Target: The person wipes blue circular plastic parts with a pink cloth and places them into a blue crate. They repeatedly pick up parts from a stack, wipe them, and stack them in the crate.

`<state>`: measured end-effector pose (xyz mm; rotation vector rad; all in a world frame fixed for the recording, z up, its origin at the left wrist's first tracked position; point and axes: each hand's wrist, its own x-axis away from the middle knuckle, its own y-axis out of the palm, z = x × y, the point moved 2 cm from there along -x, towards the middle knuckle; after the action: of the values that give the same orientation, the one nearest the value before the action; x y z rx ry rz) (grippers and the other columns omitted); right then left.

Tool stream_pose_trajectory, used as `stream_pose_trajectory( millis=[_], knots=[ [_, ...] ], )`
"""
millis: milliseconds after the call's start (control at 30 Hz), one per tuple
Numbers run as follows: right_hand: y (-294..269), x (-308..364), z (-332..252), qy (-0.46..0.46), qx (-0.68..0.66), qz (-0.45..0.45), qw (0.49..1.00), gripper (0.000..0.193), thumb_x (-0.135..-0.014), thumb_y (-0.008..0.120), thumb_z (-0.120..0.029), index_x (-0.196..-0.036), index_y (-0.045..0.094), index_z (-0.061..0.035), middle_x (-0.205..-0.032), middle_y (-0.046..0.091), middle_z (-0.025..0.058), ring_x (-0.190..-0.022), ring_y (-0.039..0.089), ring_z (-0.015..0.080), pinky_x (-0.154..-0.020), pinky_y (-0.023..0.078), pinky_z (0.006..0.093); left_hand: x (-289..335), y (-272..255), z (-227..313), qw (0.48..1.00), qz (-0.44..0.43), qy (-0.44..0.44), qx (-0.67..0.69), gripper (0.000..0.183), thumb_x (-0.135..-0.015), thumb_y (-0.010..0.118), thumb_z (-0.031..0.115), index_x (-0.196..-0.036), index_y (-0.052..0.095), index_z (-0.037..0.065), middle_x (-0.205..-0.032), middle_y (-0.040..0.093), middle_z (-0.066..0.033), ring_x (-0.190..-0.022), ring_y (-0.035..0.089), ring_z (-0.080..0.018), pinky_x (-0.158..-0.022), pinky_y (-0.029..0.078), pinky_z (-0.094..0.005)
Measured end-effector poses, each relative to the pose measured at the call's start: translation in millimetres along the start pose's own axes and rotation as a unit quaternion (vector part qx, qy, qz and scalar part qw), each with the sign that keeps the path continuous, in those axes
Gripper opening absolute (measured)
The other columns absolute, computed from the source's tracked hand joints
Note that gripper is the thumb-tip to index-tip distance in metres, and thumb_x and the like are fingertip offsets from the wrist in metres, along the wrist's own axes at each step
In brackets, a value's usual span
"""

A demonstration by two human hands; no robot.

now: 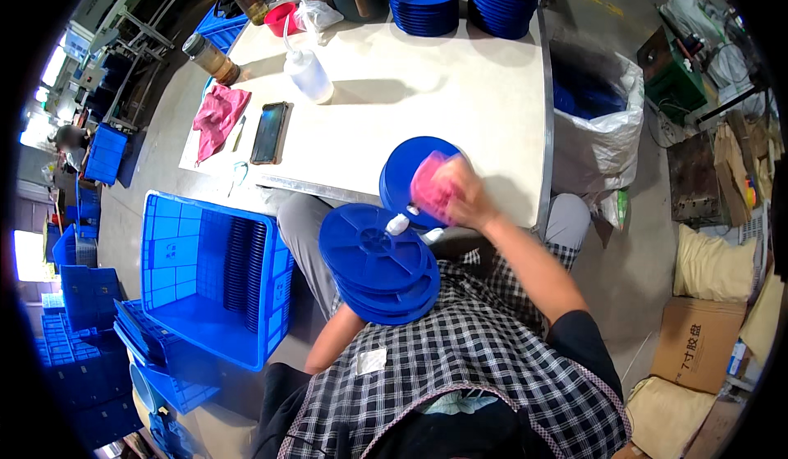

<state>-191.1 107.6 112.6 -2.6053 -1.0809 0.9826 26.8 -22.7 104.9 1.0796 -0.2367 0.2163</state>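
My left hand (398, 225) grips a fanned stack of round blue plastic reel discs (369, 250) against my lap. Only its fingertips, in white finger covers, show at the discs' edge; the palm is hidden underneath. Bunched in my right hand (469, 200) is a pink cloth (432, 182), pressed on the top of another small pile of blue discs (404, 164) at the table's near edge. The right hand is slightly blurred.
On the white table (460, 98) are a phone (269, 133), a squeeze bottle (309, 77), a second pink cloth (218, 123), a jar (211, 59) and tall disc stacks (505, 4). A blue crate (185, 295) holding discs stands left; a white sack (603, 143) stands right.
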Motion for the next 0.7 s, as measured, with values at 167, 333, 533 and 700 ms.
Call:
stream_pose_trajectory(
  millis=[167, 333, 533, 700],
  knots=[
    [-64.1, -50.5, 58.3, 0.032, 0.318, 0.141, 0.937, 0.035, -0.078, 0.080, -0.010, -0.101, 0.053, -0.0037, -0.094, 0.061, 0.0156, -0.090, 0.062, 0.0346, -0.081, 0.052, 0.0457, -2.8, 3.4, 4.4, 1.000, -0.012, -0.002, -0.002, 0.044, -0.106, 0.049, 0.030, -0.143, 0.048, 0.005, -0.132, 0.058, -0.0202, -0.116, 0.061, -0.0304, -0.094, 0.056, -0.0433],
    [-51.2, -31.3, 40.1, 0.123, 0.252, 0.182, 0.943, 0.032, -0.078, 0.076, -0.007, -0.101, 0.055, -0.0009, -0.093, 0.062, 0.0182, -0.089, 0.063, 0.0377, -0.079, 0.051, 0.0476, -2.0, 1.3, 11.2, 1.000, -0.024, -0.005, 0.019, 0.046, -0.106, 0.048, 0.031, -0.144, 0.048, 0.005, -0.133, 0.057, -0.0212, -0.117, 0.061, -0.0311, -0.095, 0.056, -0.0437],
    [-21.4, -20.6, -32.2, 0.251, -0.201, 0.160, 0.933, 0.011, -0.088, 0.065, -0.002, -0.098, 0.060, -0.0012, -0.089, 0.069, 0.0036, -0.082, 0.064, 0.0095, -0.076, 0.053, 0.0275, -16.0, 6.1, 7.4, 0.998, -0.054, -0.013, 0.030, 0.047, -0.107, 0.047, 0.033, -0.145, 0.047, 0.004, -0.134, 0.057, -0.0224, -0.118, 0.061, -0.0318, -0.096, 0.055, -0.0443],
    [-54.0, -21.7, -26.1, 0.166, 0.021, 0.250, 0.954, 0.016, -0.085, 0.066, 0.001, -0.099, 0.060, -0.0028, -0.088, 0.066, 0.0076, -0.078, 0.065, 0.0136, -0.070, 0.054, 0.0299, -17.7, 3.2, -1.0, 0.999, 0.011, 0.034, -0.022, 0.051, -0.107, 0.045, 0.036, -0.147, 0.047, 0.004, -0.140, 0.055, -0.0281, -0.121, 0.061, -0.0373, -0.094, 0.058, -0.0471]
  ],
)
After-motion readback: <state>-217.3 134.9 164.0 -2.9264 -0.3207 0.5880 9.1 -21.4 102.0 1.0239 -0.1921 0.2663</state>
